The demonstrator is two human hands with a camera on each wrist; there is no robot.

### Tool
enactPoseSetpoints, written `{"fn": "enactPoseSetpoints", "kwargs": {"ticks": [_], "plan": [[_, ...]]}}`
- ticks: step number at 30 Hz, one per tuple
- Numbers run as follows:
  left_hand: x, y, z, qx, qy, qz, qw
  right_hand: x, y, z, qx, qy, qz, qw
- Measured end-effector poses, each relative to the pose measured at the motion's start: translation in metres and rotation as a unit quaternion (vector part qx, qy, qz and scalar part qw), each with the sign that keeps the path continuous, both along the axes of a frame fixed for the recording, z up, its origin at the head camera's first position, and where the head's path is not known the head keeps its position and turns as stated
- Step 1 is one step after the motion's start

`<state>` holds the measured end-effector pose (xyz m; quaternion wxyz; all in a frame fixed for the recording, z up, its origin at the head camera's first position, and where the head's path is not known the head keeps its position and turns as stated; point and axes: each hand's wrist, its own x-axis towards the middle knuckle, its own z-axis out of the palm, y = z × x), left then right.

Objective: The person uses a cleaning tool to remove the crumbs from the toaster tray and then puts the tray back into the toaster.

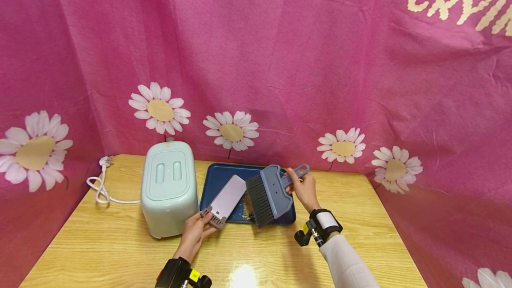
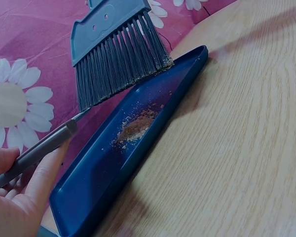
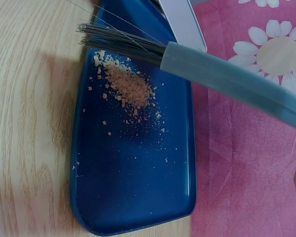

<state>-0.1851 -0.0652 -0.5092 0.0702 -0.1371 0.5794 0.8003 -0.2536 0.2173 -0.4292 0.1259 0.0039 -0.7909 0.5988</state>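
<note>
My left hand (image 1: 193, 234) pinches a flat, pale crumb tray (image 1: 229, 200) by its grey slotted end, thumb on top and fingers beneath. The crumb tray is tilted over a dark blue tray (image 1: 213, 180) on the table. In my right hand (image 1: 306, 190) is the handle of a blue-grey hand brush (image 1: 279, 190) with dark bristles. The brush is held above the blue tray, its bristles towards the crumb tray. A heap of brown crumbs (image 3: 128, 86) lies on the blue tray, with finer bits scattered around. Some crumbs cling to the bristle tips (image 2: 165, 63).
A mint-green toaster (image 1: 170, 203) with a closed lid stands left of the blue tray, close to my left hand. Its white cord (image 1: 105, 190) lies looped on the wooden table (image 1: 256, 257). A pink flowered cloth (image 1: 280, 79) hangs behind and at both sides.
</note>
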Motion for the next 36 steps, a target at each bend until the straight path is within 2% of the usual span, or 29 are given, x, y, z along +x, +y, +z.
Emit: {"fn": "enactPoseSetpoints", "kwargs": {"ticks": [3,7,15,20,24,25,28,31,32,36], "plan": [[0.001,0.000,-0.001,0.002,0.000,0.000,1.0000,-0.004,0.004,-0.004,-0.001,-0.008,-0.013,0.9999],[0.002,-0.001,-0.002,0.000,0.000,-0.001,1.0000,-0.004,0.006,-0.006,-0.007,0.006,-0.032,0.9994],[0.006,-0.004,-0.006,-0.003,-0.004,-0.005,1.0000,0.004,0.006,-0.009,-0.021,0.026,-0.067,0.9972],[0.008,-0.006,-0.007,0.001,-0.008,-0.004,1.0000,0.010,0.009,-0.016,-0.055,0.032,-0.069,0.9956],[0.009,-0.006,-0.009,0.010,-0.007,-0.006,0.9999,0.017,0.017,-0.025,-0.087,0.064,-0.063,0.9922],[0.010,-0.005,-0.009,0.012,-0.007,-0.006,0.9999,0.014,0.025,-0.036,-0.117,0.090,-0.042,0.9882],[0.010,-0.005,-0.010,0.017,-0.004,-0.006,0.9998,0.020,0.031,-0.042,-0.200,0.092,-0.036,0.9747],[0.011,-0.004,-0.011,0.017,-0.004,-0.008,0.9998,0.027,0.038,-0.046,-0.292,0.049,-0.045,0.9541],[0.011,-0.004,-0.011,0.018,-0.004,-0.008,0.9998,0.035,0.035,-0.039,-0.313,0.016,-0.066,0.9472],[0.012,-0.004,-0.012,0.017,-0.008,-0.007,0.9998,0.049,0.049,-0.045,-0.433,-0.045,-0.062,0.8983]]}}
